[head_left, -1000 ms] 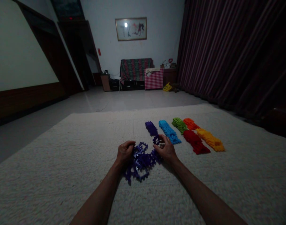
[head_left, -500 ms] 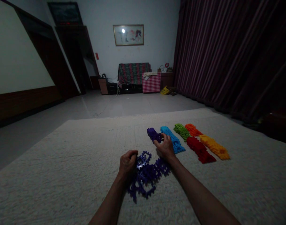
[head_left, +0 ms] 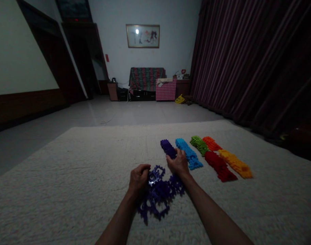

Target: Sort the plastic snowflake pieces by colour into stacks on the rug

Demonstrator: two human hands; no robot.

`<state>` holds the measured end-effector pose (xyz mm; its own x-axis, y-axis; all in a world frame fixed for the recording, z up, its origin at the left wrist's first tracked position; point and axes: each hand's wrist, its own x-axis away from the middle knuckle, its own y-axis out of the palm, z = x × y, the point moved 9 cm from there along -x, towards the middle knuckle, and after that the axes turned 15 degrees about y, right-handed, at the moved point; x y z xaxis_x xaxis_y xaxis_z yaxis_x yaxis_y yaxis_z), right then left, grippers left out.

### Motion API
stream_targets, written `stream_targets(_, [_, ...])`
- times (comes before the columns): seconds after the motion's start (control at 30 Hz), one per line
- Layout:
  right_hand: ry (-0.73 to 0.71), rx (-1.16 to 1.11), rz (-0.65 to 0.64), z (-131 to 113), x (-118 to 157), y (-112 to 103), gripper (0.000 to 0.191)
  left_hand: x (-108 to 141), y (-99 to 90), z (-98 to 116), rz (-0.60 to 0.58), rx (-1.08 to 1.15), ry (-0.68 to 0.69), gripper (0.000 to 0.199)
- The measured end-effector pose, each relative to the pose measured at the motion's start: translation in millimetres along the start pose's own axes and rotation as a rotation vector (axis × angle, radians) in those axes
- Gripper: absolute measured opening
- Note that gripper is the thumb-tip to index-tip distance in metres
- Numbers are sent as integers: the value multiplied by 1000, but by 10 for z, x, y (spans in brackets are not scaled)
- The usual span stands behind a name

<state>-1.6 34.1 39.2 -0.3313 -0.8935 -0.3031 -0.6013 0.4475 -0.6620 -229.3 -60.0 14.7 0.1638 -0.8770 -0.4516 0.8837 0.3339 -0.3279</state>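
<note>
Loose purple toothed pieces [head_left: 161,190] lie in a pile on the pale textured cover. My left hand [head_left: 139,177] is closed at the pile's upper left edge; whatever its fingers hold, if anything, is hidden. Above the pile, my right hand [head_left: 178,161] has its thumb and fingers at the near end of a purple row of pieces [head_left: 168,148], gripping it. Just right of that hand lies a light blue row [head_left: 189,154]. Farther right are green [head_left: 200,145], orange [head_left: 211,143], dark red [head_left: 220,166] and yellow [head_left: 235,163] rows.
The pale cover [head_left: 81,163] spreads under everything, its far edge meeting a tiled floor [head_left: 135,112]. Beyond are a cabinet under a patterned cloth [head_left: 146,79] and a red checked cloth [head_left: 166,91]. Dark curtains [head_left: 234,61] hang at the right.
The camera view has shifted slightly. My right hand has moved a little down along the near end of the purple row. My left hand is nearly unchanged.
</note>
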Motion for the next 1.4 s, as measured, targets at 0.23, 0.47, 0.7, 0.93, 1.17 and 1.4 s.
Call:
stream_targets(0.23, [-8,-6,36,-9,14,-21,44,-3,-8,-16,9,-3,6,29])
stream_targets(0.47, [-26,0,37,-1,19,-21,46,-9,-2,-38,8,-11,3,29])
stream_targets(0.7, [-24,-10,40,7,-18,1,51,-10,1,-32,5,-5,2,29])
stream_targets(0.93, [-38,102,-5,-91,19,53,69,-2,-1,11,9,23,-10,29])
stream_targets(1.17, [-51,186,-32,-143,-50,133,69,-15,-6,31,23,15,6,29])
stream_targets(1.4, [-55,273,-87,-132,-98,165,62,-18,10,12,1,-10,13,30])
